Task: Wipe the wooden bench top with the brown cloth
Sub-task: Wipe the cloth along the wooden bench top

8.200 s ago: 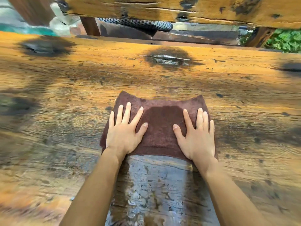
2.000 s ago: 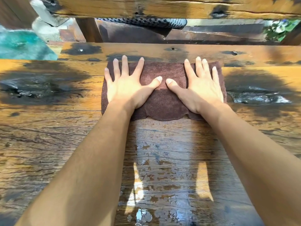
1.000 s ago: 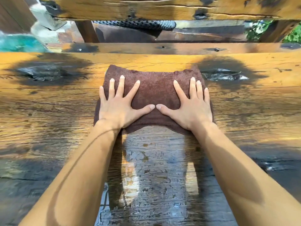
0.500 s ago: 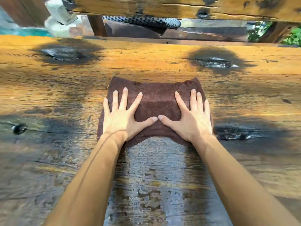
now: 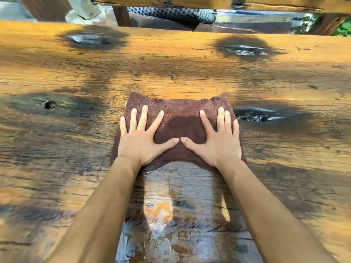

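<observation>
- We find the cloth (image 5: 180, 118) lying flat on the bench top (image 5: 171, 63), near the middle of the view and well short of the far edge.
- The left hand (image 5: 141, 141) lies palm down on the cloth's left half. Its fingers are straight and spread, so it presses and grasps nothing.
- The right hand (image 5: 218, 143) lies palm down on the right half in the same way — flat, fingers straight, nothing gripped.
- The two thumbs point toward each other over the cloth's centre. Their tips are very close; we cannot tell whether they touch.
- Both little fingers reach the cloth's side edges. Its far corners show beyond the fingertips.
- Between the forearms we see a wet strip (image 5: 176, 215) running from the cloth's near edge toward the camera — it shines and carries beads of water.
- Wood on both sides of the strip looks dull and is blurred.
- A glossy knot (image 5: 262, 115) sits just right of the cloth. Two more dark knots lie nearer the far edge.
- A small hole (image 5: 49, 104) sits well left of the cloth.
- Across the top runs a plank (image 5: 247, 2). Under it we see a checkered object (image 5: 171, 13) and, far right, leaves (image 5: 344, 28).
</observation>
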A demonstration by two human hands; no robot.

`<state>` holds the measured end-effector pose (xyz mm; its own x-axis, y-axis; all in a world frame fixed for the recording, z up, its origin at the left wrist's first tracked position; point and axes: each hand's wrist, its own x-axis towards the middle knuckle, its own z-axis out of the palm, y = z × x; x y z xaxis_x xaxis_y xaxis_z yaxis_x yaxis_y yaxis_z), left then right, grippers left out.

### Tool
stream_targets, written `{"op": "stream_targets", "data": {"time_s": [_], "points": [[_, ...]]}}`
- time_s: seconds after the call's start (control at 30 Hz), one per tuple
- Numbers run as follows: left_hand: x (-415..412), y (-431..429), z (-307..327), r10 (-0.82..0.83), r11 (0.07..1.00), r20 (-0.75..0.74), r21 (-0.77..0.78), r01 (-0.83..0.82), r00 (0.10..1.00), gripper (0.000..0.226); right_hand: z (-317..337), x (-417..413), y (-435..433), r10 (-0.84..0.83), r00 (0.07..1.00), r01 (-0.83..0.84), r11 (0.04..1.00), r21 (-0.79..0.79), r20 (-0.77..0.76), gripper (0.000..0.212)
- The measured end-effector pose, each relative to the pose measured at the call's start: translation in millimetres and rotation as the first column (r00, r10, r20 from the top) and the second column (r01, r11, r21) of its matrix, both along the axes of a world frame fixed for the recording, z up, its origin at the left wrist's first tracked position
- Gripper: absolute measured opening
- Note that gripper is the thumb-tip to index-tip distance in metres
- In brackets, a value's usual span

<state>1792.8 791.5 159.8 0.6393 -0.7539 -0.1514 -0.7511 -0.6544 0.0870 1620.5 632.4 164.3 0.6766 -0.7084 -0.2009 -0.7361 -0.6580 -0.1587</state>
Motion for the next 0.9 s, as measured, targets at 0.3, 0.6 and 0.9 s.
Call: {"op": "stream_targets", "data": {"time_s": [0.3,0.6,0.9], "points": [[-54.2,54.9,7.9,0.005,0.997,-0.042,0.072,-0.002,0.999,0.102,5.7,-51.9,54.6,0.033,0.999,-0.032,0.999,0.022,-0.024,0.112],[-98.2,98.1,10.8,0.0,0.997,0.002,0.074,0.0,1.0,0.101,7.7,-96.1,101.2,0.045,0.999,-0.045,0.999,-0.013,0.02,0.109],[-127.9,128.5,10.1,-0.017,0.999,-0.004,0.027,0.018,1.0,0.102,-1.9,-127.9,140.9,-0.042,0.988,0.049,0.998,-0.042,0.152,0.104]]}}
